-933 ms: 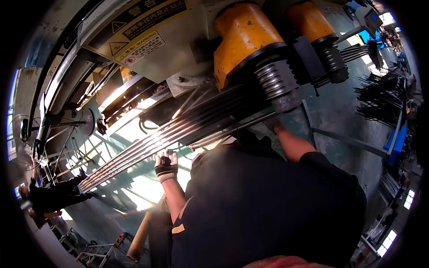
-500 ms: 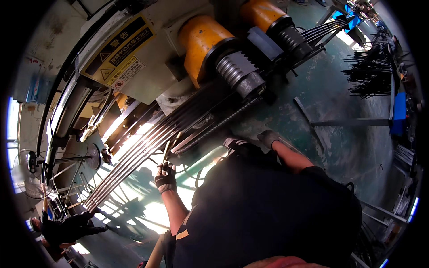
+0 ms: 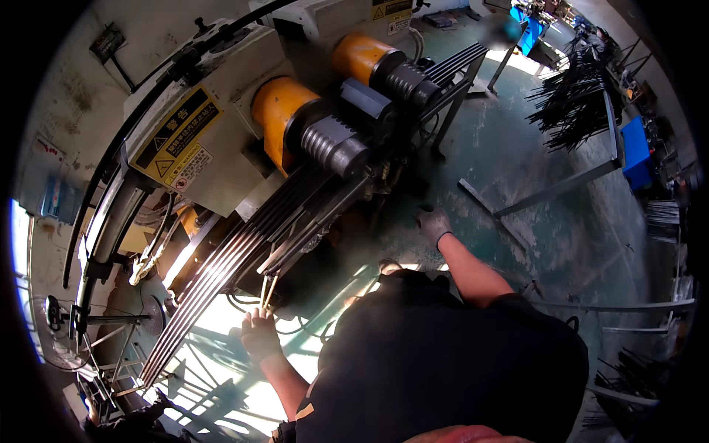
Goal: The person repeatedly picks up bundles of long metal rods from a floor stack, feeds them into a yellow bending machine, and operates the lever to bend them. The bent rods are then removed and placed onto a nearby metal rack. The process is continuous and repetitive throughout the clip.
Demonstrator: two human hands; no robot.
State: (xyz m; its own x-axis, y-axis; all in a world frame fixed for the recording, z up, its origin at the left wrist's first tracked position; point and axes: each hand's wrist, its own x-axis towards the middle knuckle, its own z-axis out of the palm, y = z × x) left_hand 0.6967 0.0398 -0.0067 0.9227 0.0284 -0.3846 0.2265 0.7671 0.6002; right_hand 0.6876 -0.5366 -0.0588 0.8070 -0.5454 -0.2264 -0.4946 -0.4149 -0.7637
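At the lower left, my left hand [image 3: 261, 334], in a glove, is closed at the lower ends of two thin tan rods [image 3: 269, 290]. These reach up to the underside of the machine's rail [image 3: 310, 221]. Several long dark metal bars [image 3: 214, 284] run side by side diagonally, just beyond that hand. My right hand [image 3: 434, 225], in a grey glove, is held out over the floor to the right of the machine. Its fingers look loosely apart, with nothing visible in them.
The grey machine carries two orange housings [image 3: 284, 118] with ribbed dark rollers [image 3: 336, 144]. A steel frame [image 3: 554, 188] and a bundle of black rods [image 3: 572, 100] stand at right. Another person [image 3: 136, 424] is at lower left. Hoses lie near my feet.
My view has shifted, so the machine sits further left. My right hand has reached further forward. My left hand and the tan rods appear lower and further left.
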